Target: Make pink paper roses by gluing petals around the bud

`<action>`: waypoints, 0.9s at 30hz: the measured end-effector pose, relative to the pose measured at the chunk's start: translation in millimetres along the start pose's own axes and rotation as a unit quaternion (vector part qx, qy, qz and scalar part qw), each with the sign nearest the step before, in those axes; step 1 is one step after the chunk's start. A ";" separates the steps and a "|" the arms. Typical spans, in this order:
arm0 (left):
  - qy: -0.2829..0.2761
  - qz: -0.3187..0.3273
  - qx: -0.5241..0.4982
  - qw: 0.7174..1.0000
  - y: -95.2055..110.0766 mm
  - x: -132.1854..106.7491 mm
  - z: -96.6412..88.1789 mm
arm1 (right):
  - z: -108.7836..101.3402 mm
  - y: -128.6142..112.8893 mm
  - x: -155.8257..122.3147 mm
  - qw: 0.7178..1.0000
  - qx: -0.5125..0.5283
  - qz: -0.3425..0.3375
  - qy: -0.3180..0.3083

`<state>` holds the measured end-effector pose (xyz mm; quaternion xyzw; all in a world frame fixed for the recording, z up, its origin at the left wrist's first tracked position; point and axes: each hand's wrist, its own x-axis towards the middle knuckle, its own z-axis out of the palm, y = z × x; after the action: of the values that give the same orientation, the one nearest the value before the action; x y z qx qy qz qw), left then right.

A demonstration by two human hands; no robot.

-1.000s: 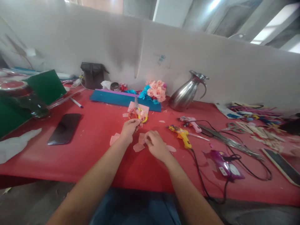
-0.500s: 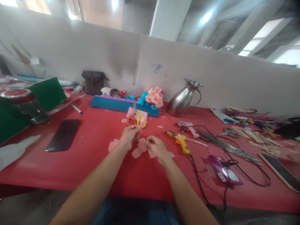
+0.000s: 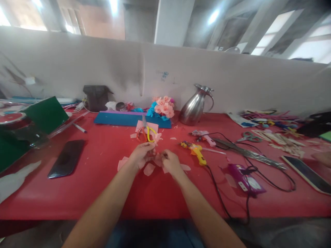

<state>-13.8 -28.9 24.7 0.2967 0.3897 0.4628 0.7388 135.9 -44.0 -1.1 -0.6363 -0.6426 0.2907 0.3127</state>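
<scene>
My left hand (image 3: 141, 155) and my right hand (image 3: 170, 163) meet over the red table (image 3: 103, 186), fingers pinched together on a small pink paper piece (image 3: 157, 159) between them. More pink paper petals lie around the hands: one below them (image 3: 149, 169), one to the left (image 3: 121, 163), one to the right (image 3: 185, 167). Scissors (image 3: 145, 129) with orange and yellow handles rest on pink paper just beyond the hands.
A yellow glue gun (image 3: 197, 152) and a purple one (image 3: 244, 177) with black cords lie right. A steel jug (image 3: 192, 108), pink paper flowers (image 3: 162, 106) on a blue board (image 3: 124, 119), a phone (image 3: 66, 158), green card (image 3: 45, 113), wires and sticks (image 3: 274, 141) fill the table.
My left hand has drawn back from the scissors and come toward the right hand; both now pinch the same pink piece. The view has tilted up slightly.
</scene>
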 end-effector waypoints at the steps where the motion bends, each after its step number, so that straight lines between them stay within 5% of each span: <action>1: 0.004 -0.001 0.000 1.000 0.7 -0.3 0.2 | 0.4 1.3 0.6 1.000 -0.003 -0.003 0.007; 10: -0.002 0.008 -0.008 1.000 -0.6 -0.8 0.6 | -3.2 5.9 3.5 0.999 0.016 -0.004 0.051; 16: -0.004 -0.008 0.002 1.000 3.4 -4.1 1.8 | -8.4 -3.7 -4.2 0.992 -0.111 -0.057 0.033; 27: 0.002 -0.039 -0.013 0.999 4.5 -0.8 -4.2 | -7.7 4.0 -0.7 0.996 -0.087 0.001 0.032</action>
<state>-19.6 -27.6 26.3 0.2706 0.3963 0.4395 0.7593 144.4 -44.8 0.7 -0.6706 -0.6544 0.2140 0.2763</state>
